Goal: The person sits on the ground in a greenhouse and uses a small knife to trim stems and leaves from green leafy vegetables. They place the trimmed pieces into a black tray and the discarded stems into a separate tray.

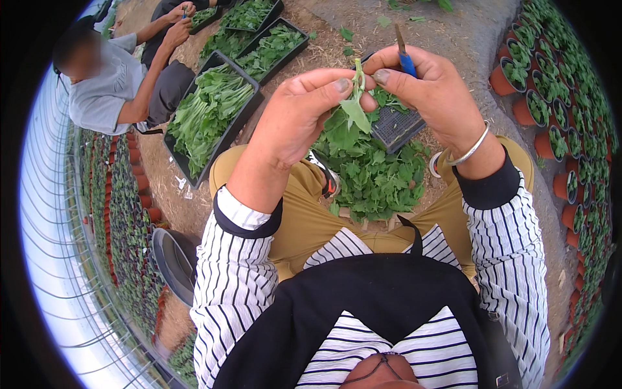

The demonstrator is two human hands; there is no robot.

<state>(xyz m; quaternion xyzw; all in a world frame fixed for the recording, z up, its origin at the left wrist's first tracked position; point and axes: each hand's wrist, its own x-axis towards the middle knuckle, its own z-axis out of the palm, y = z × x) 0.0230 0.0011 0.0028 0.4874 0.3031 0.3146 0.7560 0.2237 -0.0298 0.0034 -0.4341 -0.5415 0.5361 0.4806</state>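
My left hand (311,107) pinches a leafy green cutting (358,92) by its stem, the cut end pointing up and leaves hanging below. My right hand (423,87) touches the same stem with thumb and fingertip. Tucked in its fingers is a small knife with a blue handle (407,64), blade pointing up and away from me. Beneath my hands lies a pile of leafy cuttings (379,175) between my knees. A black perforated tray (396,127) stands just beyond the pile, partly hidden by my right hand, with some cuttings at its left.
A black crate (252,104) of long cuttings stands left of my knee, with more filled crates (305,43) behind it. A co-worker (109,82) sits at the upper left. A dark round tub (172,262) is at lower left. Rows of potted plants (505,78) line the right side.
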